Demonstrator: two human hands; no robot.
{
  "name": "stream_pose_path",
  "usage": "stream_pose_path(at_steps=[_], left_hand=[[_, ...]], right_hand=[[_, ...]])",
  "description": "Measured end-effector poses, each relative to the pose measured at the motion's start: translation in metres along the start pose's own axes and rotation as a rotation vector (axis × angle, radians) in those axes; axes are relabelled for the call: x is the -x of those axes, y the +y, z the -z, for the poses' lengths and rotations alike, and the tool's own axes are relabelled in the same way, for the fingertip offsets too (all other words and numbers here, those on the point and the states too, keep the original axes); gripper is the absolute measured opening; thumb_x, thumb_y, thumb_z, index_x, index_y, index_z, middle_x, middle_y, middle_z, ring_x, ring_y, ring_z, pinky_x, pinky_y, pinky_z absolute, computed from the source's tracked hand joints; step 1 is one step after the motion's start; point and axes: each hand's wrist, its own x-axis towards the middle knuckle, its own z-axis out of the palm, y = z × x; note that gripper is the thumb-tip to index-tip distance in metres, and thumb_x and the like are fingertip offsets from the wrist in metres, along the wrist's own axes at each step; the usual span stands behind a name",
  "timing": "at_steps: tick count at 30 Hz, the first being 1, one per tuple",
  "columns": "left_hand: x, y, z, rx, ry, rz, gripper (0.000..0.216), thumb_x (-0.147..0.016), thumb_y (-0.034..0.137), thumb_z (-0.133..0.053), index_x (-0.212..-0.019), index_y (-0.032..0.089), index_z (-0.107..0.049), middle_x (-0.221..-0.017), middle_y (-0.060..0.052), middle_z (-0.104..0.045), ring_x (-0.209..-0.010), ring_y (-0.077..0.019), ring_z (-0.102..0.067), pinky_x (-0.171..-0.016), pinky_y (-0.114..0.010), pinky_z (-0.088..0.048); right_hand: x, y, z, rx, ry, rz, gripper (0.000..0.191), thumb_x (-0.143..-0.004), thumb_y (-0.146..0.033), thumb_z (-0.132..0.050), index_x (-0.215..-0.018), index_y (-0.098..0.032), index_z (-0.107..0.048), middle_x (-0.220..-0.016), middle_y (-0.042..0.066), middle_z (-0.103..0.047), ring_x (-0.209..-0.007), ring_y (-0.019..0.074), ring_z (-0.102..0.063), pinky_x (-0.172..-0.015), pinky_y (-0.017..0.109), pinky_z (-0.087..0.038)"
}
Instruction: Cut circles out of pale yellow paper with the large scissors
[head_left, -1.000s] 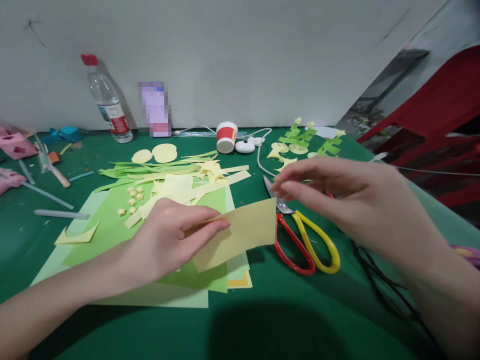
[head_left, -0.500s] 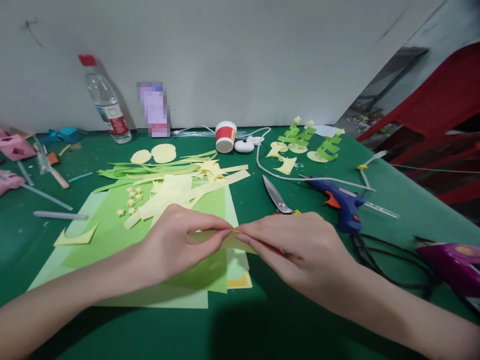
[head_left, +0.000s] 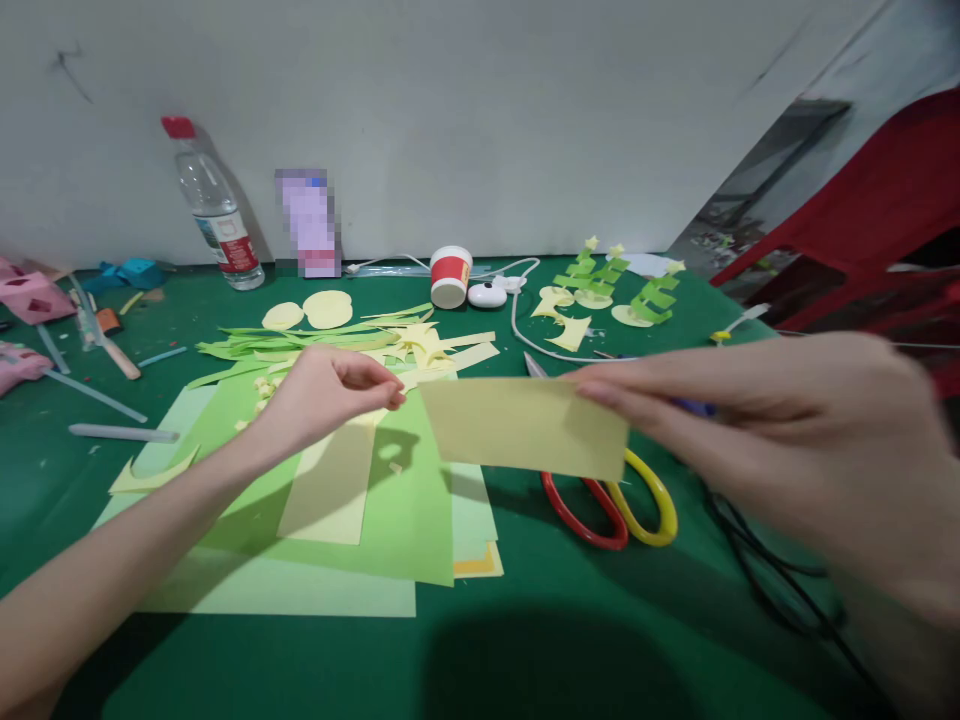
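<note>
Presently your right hand (head_left: 780, 440) pinches the yellow paper rectangle (head_left: 525, 425) by its right end, long axis running sideways toward your left hand (head_left: 322, 395), itself closed on a yellow strip (head_left: 330, 490) above the green sheet (head_left: 412, 520).

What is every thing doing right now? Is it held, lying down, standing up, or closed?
Left hand: pinching the yellow strip by its top end.
Right hand: holding the yellow sheet up off the table.
Scissors: lying flat, blades mostly hidden.
Water bottle: upright, red cap on.
Cup: upright.
Green papers: lying flat, stacked.
</note>
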Motion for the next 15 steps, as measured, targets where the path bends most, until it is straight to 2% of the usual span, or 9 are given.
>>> stream_pose_path(at_steps=[2,3,6,8,10,12,14,15], left_hand=[[-0.006,-0.005,0.001,0.072,0.029,0.019,0.016,-0.072,0.031,-0.064,-0.072,0.016,-0.07,-0.07,-0.002,-0.071,-0.068,-0.0149,-0.065,-0.064,-0.023,-0.052],[-0.007,-0.006,0.001,0.143,0.023,0.007,0.018,-0.075,0.033,-0.062,-0.076,0.016,-0.069,-0.076,-0.002,-0.071,-0.072,-0.0151,-0.066,-0.066,-0.023,-0.051],[-0.003,-0.006,-0.004,0.383,-0.115,-0.071,0.032,-0.085,0.043,-0.045,-0.093,0.019,-0.066,-0.095,-0.005,-0.069,-0.087,-0.0168,-0.064,-0.068,-0.024,-0.05],[0.004,-0.002,-0.01,0.379,-0.254,-0.107,0.035,-0.088,0.044,-0.039,-0.098,0.021,-0.064,-0.099,-0.004,-0.067,-0.089,-0.0161,-0.061,-0.067,-0.022,-0.047],[0.012,0.002,-0.016,0.235,-0.364,-0.119,0.029,-0.086,0.042,-0.046,-0.088,0.02,-0.065,-0.081,0.0,-0.063,-0.072,-0.0114,-0.057,-0.056,-0.018,-0.04],[0.017,0.004,-0.023,0.122,-0.426,-0.122,0.028,-0.082,0.038,-0.053,-0.065,0.016,-0.058,-0.054,0.005,-0.043,-0.048,-0.0062,-0.038,-0.043,-0.018,-0.026],[0.021,0.005,-0.028,0.1,-0.432,-0.134,0.04,-0.081,0.037,-0.055,-0.051,0.014,-0.041,-0.048,0.007,-0.023,-0.043,-0.005,-0.021,-0.04,-0.02,-0.017],[0.022,0.005,-0.03,0.105,-0.423,-0.139,0.043,-0.081,0.037,-0.054,-0.049,0.015,-0.037,-0.048,0.007,-0.021,-0.042,-0.0048,-0.02,-0.04,-0.02,-0.016]], right_hand=[[-0.003,0.006,0.004,0.002,0.087,-0.13,0.011,-0.076,-0.025,-0.063,-0.069,-0.023,-0.071,-0.07,0.002,-0.075,-0.059,0.0167,-0.068,-0.048,0.023,-0.05],[-0.004,0.008,0.003,-0.029,0.07,-0.169,0.01,-0.075,-0.024,-0.064,-0.068,-0.024,-0.071,-0.068,0.001,-0.074,-0.058,0.0159,-0.067,-0.045,0.022,-0.049],[-0.009,0.01,-0.007,-0.204,-0.167,-0.224,0.015,-0.075,-0.023,-0.061,-0.065,-0.022,-0.071,-0.063,0.0,-0.072,-0.052,0.0136,-0.063,-0.041,0.02,-0.045],[-0.009,0.008,-0.018,-0.262,-0.328,-0.251,0.019,-0.077,-0.026,-0.059,-0.065,-0.02,-0.071,-0.061,0.0,-0.07,-0.051,0.0127,-0.059,-0.041,0.021,-0.041],[-0.007,0.005,-0.029,-0.286,-0.429,-0.289,0.023,-0.08,-0.031,-0.056,-0.066,-0.019,-0.071,-0.058,0.001,-0.066,-0.049,0.0114,-0.053,-0.04,0.021,-0.038],[-0.004,0.002,-0.037,-0.351,-0.487,-0.344,0.026,-0.081,-0.033,-0.054,-0.067,-0.019,-0.07,-0.051,-0.001,-0.059,-0.044,0.0092,-0.047,-0.039,0.021,-0.034],[-0.002,0.001,-0.04,-0.431,-0.483,-0.417,0.025,-0.081,-0.033,-0.054,-0.068,-0.019,-0.07,-0.043,-0.004,-0.051,-0.038,0.0073,-0.042,-0.038,0.02,-0.032],[-0.001,0.001,-0.041,-0.46,-0.464,-0.445,0.024,-0.081,-0.033,-0.055,-0.068,-0.02,-0.069,-0.042,-0.005,-0.049,-0.037,0.007,-0.04,-0.037,0.02,-0.032]])
